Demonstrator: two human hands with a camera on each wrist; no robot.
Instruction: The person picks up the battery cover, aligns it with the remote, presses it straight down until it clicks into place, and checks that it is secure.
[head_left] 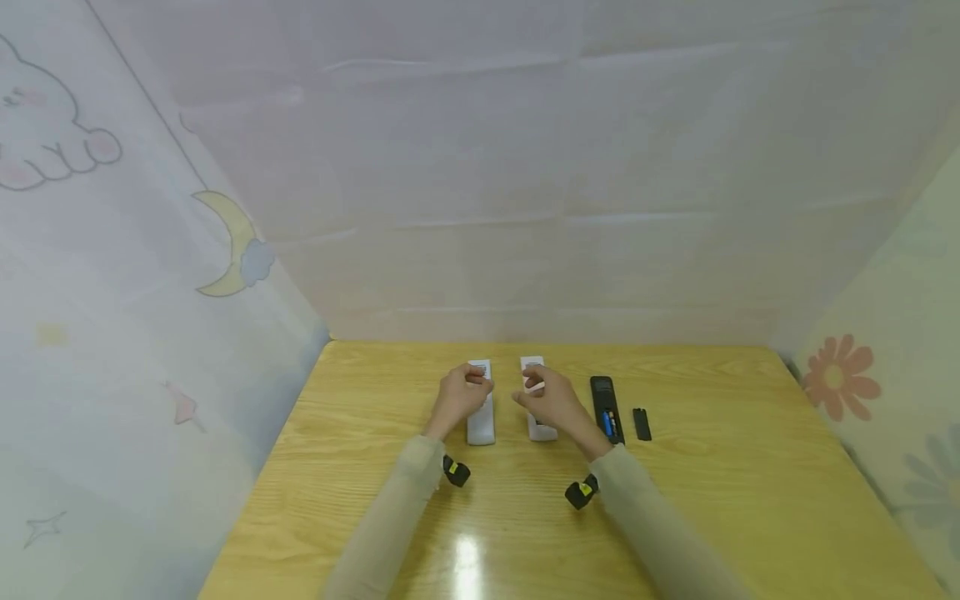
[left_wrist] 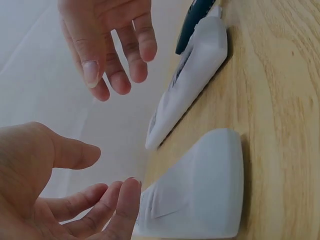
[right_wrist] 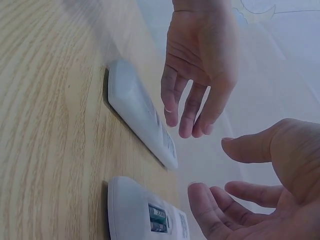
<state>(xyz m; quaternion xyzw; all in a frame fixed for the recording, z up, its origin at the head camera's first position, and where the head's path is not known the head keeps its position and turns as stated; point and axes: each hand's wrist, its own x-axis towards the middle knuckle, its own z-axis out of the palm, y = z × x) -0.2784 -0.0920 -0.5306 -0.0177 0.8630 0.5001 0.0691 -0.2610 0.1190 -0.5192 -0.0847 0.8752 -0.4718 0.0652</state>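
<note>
Above a white remote control [head_left: 481, 427] on the left, my left hand [head_left: 459, 395] hovers with loosely bent fingers and nothing in them. My right hand [head_left: 553, 402] is likewise empty, over a second white remote control [head_left: 542, 432]. That second remote lies back up, and the right wrist view shows batteries [right_wrist: 158, 220] in its uncovered compartment. Thumb and fingers stand apart on both hands in the wrist views. The hands partly cover both white remotes in the head view. The left remote's back [left_wrist: 215, 185] shows a seam but no batteries.
Right of the right hand lies a black remote control [head_left: 603, 393] with its compartment uncovered and a blue battery [head_left: 607, 423] inside. Beside it is a small black battery cover [head_left: 642, 424]. The wooden table [head_left: 360, 408] meets cloth-covered walls [head_left: 465, 275] at its back and sides.
</note>
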